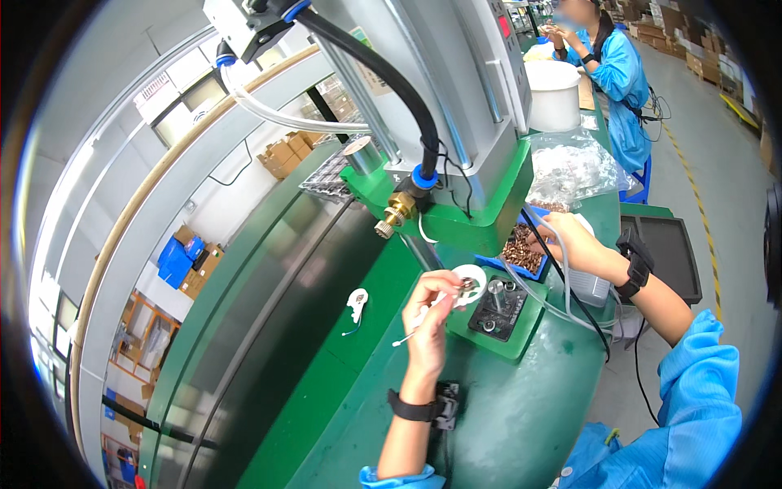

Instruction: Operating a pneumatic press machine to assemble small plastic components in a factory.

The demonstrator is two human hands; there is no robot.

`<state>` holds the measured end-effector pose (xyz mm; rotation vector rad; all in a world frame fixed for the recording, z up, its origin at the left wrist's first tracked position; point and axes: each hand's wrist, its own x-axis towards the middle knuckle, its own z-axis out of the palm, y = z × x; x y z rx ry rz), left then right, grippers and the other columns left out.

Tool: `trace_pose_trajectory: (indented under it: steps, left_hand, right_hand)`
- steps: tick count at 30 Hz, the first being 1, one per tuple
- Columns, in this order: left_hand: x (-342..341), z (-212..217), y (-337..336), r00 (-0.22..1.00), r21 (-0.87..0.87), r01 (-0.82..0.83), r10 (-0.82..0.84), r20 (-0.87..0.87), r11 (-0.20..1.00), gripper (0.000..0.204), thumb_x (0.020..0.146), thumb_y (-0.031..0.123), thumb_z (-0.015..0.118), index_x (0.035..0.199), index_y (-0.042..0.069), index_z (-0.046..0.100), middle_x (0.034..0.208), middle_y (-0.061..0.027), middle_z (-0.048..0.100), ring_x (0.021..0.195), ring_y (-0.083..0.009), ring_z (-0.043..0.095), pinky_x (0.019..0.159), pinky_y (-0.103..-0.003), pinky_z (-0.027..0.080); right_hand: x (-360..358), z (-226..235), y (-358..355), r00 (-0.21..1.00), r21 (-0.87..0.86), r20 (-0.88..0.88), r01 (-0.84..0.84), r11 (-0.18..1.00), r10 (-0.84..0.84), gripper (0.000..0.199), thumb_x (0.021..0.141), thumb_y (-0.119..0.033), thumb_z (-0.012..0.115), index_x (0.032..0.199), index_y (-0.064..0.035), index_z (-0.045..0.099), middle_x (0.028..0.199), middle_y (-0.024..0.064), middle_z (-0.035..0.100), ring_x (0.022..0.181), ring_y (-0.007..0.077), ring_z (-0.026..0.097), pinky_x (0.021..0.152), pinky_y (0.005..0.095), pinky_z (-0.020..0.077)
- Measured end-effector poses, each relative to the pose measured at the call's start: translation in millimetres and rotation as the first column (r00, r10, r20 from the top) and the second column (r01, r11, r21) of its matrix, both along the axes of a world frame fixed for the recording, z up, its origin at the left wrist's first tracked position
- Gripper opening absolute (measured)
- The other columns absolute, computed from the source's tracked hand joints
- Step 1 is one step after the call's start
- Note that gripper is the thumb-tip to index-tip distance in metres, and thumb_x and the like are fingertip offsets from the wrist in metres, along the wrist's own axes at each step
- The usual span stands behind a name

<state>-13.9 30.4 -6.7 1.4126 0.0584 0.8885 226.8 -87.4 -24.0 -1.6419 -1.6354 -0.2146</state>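
Note:
My left hand (428, 322) is closed around a white round plastic part (479, 287) with a ring-shaped rim. Small metal pieces show inside the ring at my fingertips, and a thin white tail sticks out below the hand. My right hand (574, 244) reaches into a blue bin (533, 273) of small copper-coloured metal pieces (520, 251). Its fingers are bent together over the pieces; what they pinch, if anything, is hidden. Between my hands, a black fixture block (498, 314) with a metal post sits on a green base (509, 349).
A green-framed press (489, 216) with a brass fitting and hoses stands over the bench. Another white part (357, 301) lies on the green belt at left. Beyond the bin are a plastic bag (562, 167) and a white bucket (554, 98). A co-worker (623, 90) sits at the far right.

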Motion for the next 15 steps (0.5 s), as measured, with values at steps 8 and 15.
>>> trace_pose_trajectory:
  steps: [8, 15]
  left_hand:
    - [37, -31, -15, 0.996, 0.065, -0.081, 0.083, -0.035, 0.995, 0.010, 0.082, 0.013, 0.050, 0.084, 0.004, 0.049, 0.090, -0.0042, 0.049, 0.076, -0.0105, 0.046, 0.065, -0.025, 0.040]
    - [38, -39, -15, 0.976, 0.265, -0.194, 0.212, -0.041, 0.944, 0.010, 0.073, 0.013, 0.047, 0.075, 0.003, 0.047, 0.084, -0.0038, 0.044, 0.071, -0.0111, 0.040, 0.062, -0.022, 0.033]
  right_hand:
    - [5, -3, -18, 0.998, -0.086, 0.002, 0.059, 0.995, -0.059, 0.014, 0.069, -0.014, 0.067, 0.076, -0.0032, 0.063, 0.067, 0.0132, 0.054, 0.067, 0.0295, 0.053, 0.060, 0.0376, 0.0416]
    - [6, -14, -17, 0.999, -0.040, -0.032, 0.039, 0.998, -0.040, 0.012, 0.070, -0.013, 0.066, 0.075, -0.0031, 0.062, 0.065, 0.0121, 0.053, 0.067, 0.0284, 0.052, 0.060, 0.0374, 0.0411]
